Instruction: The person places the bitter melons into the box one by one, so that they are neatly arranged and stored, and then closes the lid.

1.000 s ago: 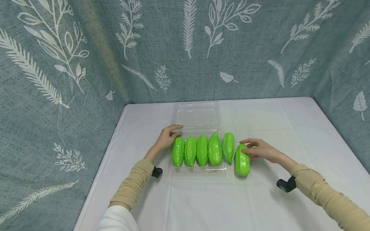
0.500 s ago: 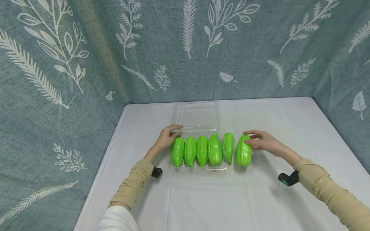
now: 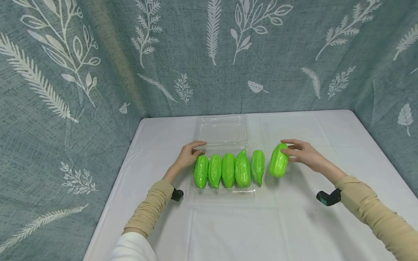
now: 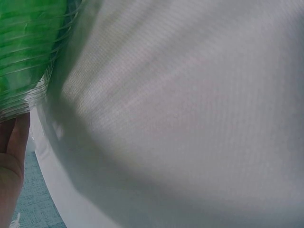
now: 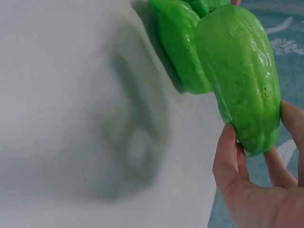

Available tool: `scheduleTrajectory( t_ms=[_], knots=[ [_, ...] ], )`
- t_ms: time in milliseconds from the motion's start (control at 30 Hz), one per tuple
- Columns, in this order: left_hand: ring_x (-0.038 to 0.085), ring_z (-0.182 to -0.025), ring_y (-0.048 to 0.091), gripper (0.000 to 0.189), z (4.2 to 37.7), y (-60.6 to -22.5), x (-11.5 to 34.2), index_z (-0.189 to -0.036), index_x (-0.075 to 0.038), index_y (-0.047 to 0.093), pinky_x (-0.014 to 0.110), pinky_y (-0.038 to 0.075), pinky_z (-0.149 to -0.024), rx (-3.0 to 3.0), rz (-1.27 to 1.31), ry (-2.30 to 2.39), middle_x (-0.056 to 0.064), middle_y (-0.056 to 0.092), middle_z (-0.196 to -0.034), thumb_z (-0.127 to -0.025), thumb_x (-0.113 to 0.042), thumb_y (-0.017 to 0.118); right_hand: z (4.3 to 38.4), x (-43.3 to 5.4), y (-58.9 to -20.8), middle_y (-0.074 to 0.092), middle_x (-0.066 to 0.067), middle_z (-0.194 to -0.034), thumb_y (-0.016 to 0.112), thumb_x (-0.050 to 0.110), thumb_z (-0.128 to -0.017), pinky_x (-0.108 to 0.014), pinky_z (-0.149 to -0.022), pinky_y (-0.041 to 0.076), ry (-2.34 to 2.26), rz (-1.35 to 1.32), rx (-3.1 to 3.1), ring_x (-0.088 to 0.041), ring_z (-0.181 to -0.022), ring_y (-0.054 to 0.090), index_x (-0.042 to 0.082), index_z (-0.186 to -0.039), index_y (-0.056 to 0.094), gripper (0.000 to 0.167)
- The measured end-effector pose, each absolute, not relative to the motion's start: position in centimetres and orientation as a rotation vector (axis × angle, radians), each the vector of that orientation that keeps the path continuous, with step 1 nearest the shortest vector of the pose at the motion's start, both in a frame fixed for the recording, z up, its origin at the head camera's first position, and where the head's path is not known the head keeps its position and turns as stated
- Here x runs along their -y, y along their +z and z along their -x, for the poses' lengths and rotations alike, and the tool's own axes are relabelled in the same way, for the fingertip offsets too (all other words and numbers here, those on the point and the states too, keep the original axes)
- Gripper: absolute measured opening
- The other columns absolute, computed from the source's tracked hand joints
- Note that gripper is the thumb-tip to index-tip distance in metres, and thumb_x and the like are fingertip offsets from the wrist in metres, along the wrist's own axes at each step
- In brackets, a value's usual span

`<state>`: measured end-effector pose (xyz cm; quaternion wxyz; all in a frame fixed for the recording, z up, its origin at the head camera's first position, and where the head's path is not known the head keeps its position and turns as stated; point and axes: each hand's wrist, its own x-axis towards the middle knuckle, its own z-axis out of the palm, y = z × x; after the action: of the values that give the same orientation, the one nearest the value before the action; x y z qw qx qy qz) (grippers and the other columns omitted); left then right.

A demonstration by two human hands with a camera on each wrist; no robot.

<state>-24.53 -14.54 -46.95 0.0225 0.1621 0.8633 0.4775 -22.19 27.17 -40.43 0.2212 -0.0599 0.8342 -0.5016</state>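
Note:
My right hand point(image 3: 302, 154) pinches a glossy green bitter melon point(image 3: 278, 161) between thumb and fingers, holding it tilted above the table. In the right wrist view, fingertips grip one end of this bitter melon point(image 5: 242, 80). My left hand point(image 3: 189, 155) holds the back left corner of a clear plastic box point(image 3: 243, 190), its lid point(image 3: 222, 130) folded back. Several bitter melons point(image 3: 228, 170) lie side by side in the box. Another bitter melon point(image 3: 258, 166) lies along its right edge. In the left wrist view, fingers point(image 4: 18, 137) touch the ribbed box wall; their tips are partly hidden.
A white cloth point(image 3: 228, 228) covers the table. Blue-green curtains point(image 3: 196, 83) with white leaf prints hang behind it and at both sides. Black wrist cameras point(image 3: 328, 198) project beneath both forearms.
My right hand has lifted the bitter melon off the table and moved it away from me and slightly right, tilting it. The left hand, the box and the other bitter melons stay put.

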Motion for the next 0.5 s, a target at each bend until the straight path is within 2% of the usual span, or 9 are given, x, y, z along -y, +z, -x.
scheduleTrajectory(
  t_ms=[67, 233, 500],
  knots=[
    [0.035, -0.1, 0.066, 0.037, 24.48, -47.0, 14.57, -0.128, 0.003, 0.056, 0.035, 0.059, -0.085, -2.679, -0.502, 1.475, 0.022, 0.053, -0.133, -0.092, 0.009, 0.05, 22.23, -27.16, -40.47, 0.038, -0.027, -0.139, 0.057, 0.035, -0.095, -0.046, -0.102, 0.049, -1.395, 0.152, -2.301, -0.031, -0.119, 0.052, 0.002, -0.146, 0.032, 0.067],
    [0.036, -0.1, 0.066, 0.037, 24.32, -47.03, 14.55, -0.128, 0.003, 0.056, 0.036, 0.059, -0.085, -2.677, -0.505, 1.485, 0.022, 0.053, -0.133, -0.092, 0.01, 0.05, 22.2, -27.06, -40.89, 0.039, -0.026, -0.138, 0.057, 0.035, -0.095, -0.044, -0.102, 0.05, -1.409, 0.138, -2.285, -0.014, -0.108, 0.055, 0.001, -0.146, 0.031, 0.067],
    [0.037, -0.101, 0.065, 0.036, 23.9, -46.45, 14.26, -0.128, 0.005, 0.056, 0.038, 0.059, -0.086, -2.668, -0.487, 1.491, 0.023, 0.053, -0.133, -0.092, 0.009, 0.05, 22.29, -26.55, -40.97, 0.038, -0.026, -0.14, 0.058, 0.036, -0.094, -0.043, -0.102, 0.05, -1.426, 0.14, -2.274, -0.012, -0.107, 0.055, 0.003, -0.147, 0.031, 0.068]
  ],
)
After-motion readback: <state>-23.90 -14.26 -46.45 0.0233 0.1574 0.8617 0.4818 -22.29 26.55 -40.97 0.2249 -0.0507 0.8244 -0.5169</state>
